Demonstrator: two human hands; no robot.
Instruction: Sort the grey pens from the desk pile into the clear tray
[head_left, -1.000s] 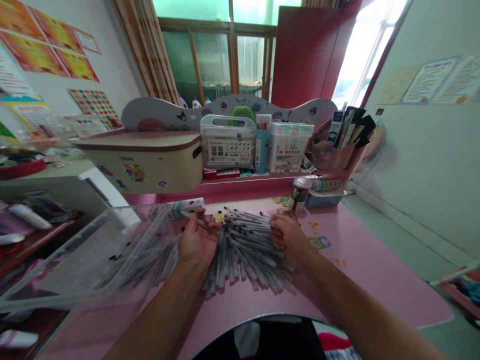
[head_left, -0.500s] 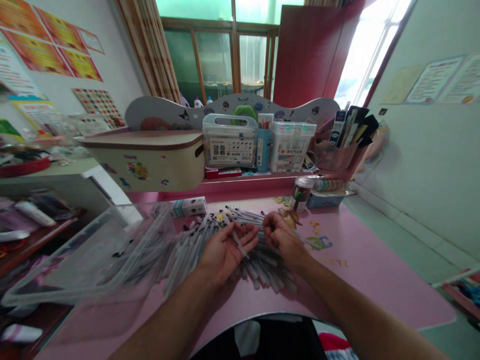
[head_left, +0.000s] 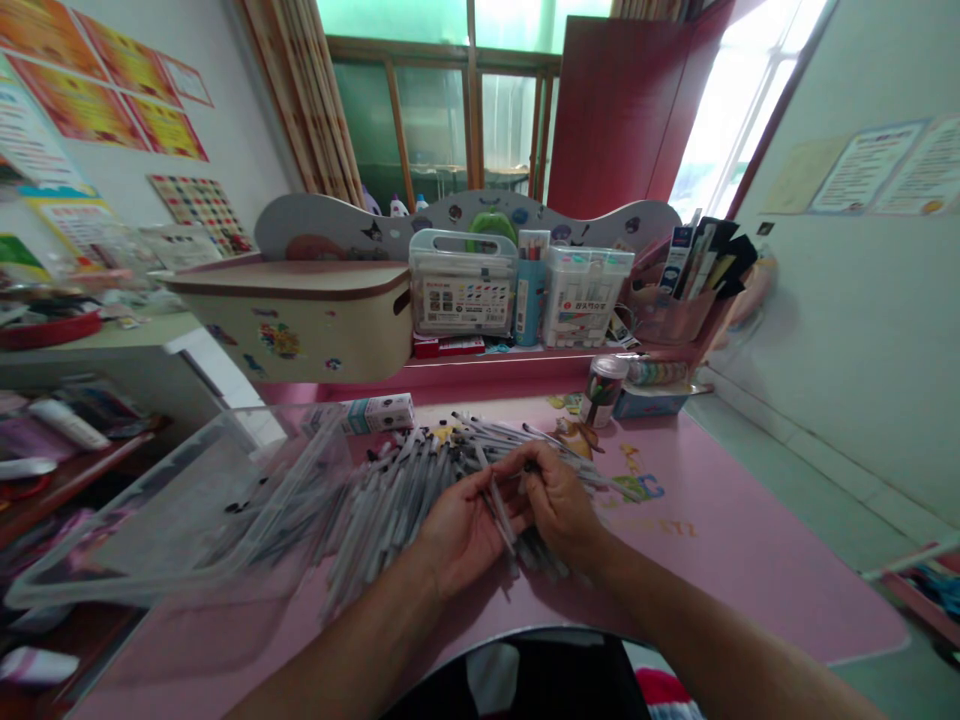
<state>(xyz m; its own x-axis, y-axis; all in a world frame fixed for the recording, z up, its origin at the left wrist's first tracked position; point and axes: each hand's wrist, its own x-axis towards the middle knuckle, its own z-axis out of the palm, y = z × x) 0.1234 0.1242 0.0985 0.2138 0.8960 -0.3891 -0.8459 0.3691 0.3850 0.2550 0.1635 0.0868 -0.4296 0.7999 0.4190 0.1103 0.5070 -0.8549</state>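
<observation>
My left hand (head_left: 466,530) is turned palm up, with a slim, pale pen (head_left: 501,515) lying across it and gripped between thumb and fingers. Close against its fingertips is my right hand (head_left: 559,500), closed in a pinch. A small black tip (head_left: 531,467) shows at the right fingers; whether it is a loose cap or a pen's end I cannot tell. Beneath and around both hands spreads a pile of similar pens (head_left: 401,490), clear-grey with black ends. Part of the pile is hidden under my hands.
A clear plastic bin (head_left: 187,590) holding more pens lies tipped at the left of the pink table (head_left: 750,560). Behind stand a small box (head_left: 379,412), a lidded jar (head_left: 602,390) and a blue box (head_left: 651,400). The shelf carries a cream storage box (head_left: 300,335) and marker cases (head_left: 463,295).
My right hand has come down and left, meeting the left hand's fingers. My left hand has shifted slightly right, and its fingers have curled more around the pen.
</observation>
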